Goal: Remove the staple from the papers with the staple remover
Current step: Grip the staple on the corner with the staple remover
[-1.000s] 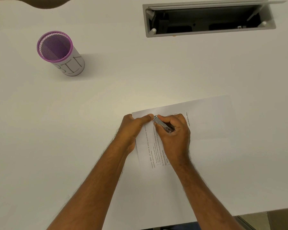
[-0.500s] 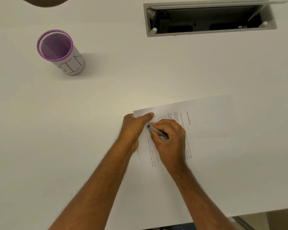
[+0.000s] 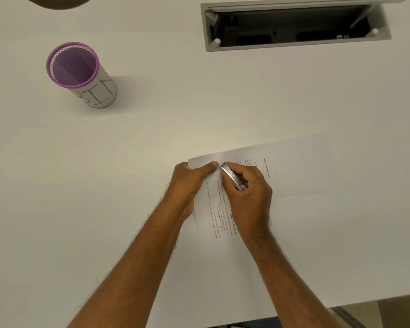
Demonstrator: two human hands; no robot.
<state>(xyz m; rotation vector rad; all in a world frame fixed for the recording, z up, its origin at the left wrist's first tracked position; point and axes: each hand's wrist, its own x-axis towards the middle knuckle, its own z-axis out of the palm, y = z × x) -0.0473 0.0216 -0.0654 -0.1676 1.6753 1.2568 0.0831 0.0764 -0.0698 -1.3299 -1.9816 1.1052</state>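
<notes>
Your left hand (image 3: 189,183) lies on the near-left corner of the white printed papers (image 3: 294,166), its thumb stretched flat along the top edge and pressing the sheets down onto the white table (image 3: 152,143); the other fingers of that hand are curled at the paper's left edge. Your right hand (image 3: 249,197) is closed around the slim silver metal staple remover (image 3: 232,177), thumb and curled fingers gripping its body, the tool angled so its tip points up and to the left. That tip sits on the papers just beside your left thumb's end, close to the top edge of the sheets. The staple itself is too small to make out. The papers lie skewed, lines of text running sideways to you. Well apart, at far left, a purple mesh cup with a white paper label reading "BIN" (image 3: 81,74) stands upright. At the far side, a grey rectangular cable hatch (image 3: 294,22) sits open in the tabletop.
</notes>
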